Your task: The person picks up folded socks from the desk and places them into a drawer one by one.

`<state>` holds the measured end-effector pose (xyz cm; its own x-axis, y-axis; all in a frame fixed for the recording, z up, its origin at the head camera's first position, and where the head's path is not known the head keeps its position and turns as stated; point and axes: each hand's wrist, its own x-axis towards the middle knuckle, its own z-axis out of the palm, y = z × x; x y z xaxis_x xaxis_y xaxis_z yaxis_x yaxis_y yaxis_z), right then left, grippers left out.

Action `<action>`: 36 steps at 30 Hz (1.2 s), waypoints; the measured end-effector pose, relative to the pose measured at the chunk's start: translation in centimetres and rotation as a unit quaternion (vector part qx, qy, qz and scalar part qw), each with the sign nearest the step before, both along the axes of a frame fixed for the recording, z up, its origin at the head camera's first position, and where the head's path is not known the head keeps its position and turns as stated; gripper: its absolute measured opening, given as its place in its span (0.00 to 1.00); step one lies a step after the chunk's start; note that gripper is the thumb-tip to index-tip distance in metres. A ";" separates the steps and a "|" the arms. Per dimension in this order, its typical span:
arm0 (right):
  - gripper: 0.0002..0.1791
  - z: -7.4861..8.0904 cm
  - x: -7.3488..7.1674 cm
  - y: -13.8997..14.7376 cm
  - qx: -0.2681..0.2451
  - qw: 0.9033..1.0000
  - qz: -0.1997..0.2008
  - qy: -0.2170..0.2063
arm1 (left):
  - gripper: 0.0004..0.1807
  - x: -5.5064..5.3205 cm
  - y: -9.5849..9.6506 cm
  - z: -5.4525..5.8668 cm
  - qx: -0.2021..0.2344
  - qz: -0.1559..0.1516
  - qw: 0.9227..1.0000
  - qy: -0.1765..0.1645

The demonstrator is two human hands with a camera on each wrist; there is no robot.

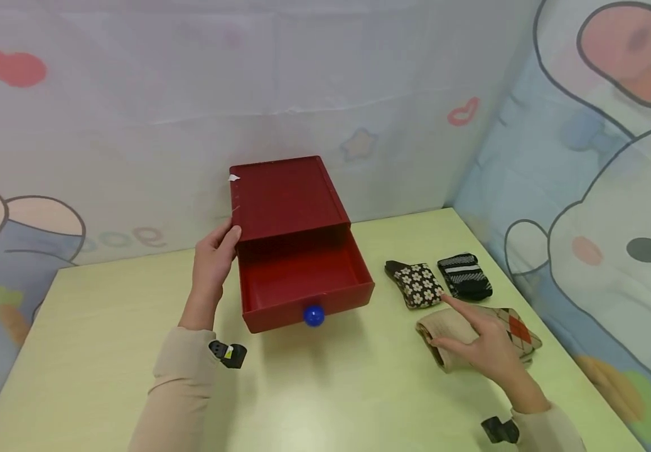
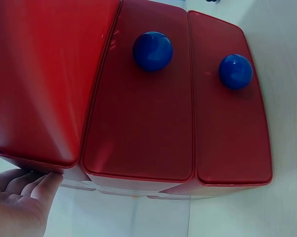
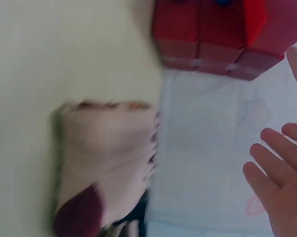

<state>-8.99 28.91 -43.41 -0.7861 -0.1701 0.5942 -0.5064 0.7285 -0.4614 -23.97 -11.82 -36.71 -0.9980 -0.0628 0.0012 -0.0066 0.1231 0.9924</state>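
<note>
A red chest of drawers stands against the back wall cloth, its top drawer pulled out and bare inside. A blue knob is on that drawer's front. My left hand rests against the chest's left side near the top front corner, thumb along the edge. Over the folded beige sock with an argyle part, my right hand hovers, fingers spread and nothing between them. Its index fingertip is right at the corner of a folded flower-patterned sock. Behind lies a folded black striped sock.
Below the top drawer, two shut drawers show blue knobs, the middle knob and the lower knob. A pale yellow-green table carries everything. Printed cloth walls close off the back and the right side.
</note>
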 end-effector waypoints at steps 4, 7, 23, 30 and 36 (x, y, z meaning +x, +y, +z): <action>0.47 -1.2 0.1 2.1 0.032 0.994 -0.011 -0.100 | 0.28 0.0 0.1 0.1 0.002 0.004 1.000 -0.001; 0.50 -1.9 0.0 3.1 0.032 0.981 -0.006 -0.193 | 0.28 0.0 0.1 0.1 0.006 0.004 1.000 -0.001; 0.61 -6.2 -1.5 5.8 0.047 0.951 0.010 -0.306 | 0.26 0.1 0.2 0.2 0.005 0.006 1.000 0.001; 0.61 -7.0 -1.6 6.0 0.055 0.950 0.007 -0.308 | 0.27 0.1 0.2 0.4 0.004 0.004 1.000 0.002; 0.60 -7.3 -1.8 6.0 0.059 0.946 -0.006 -0.318 | 0.26 0.1 0.2 0.4 0.007 0.003 1.000 0.004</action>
<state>-10.79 34.90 -50.70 -0.9807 -0.1943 -0.0230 -0.1443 0.7975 -0.5859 -23.83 -11.65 -36.27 -0.9975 -0.0696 0.0075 0.0000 0.1083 0.9941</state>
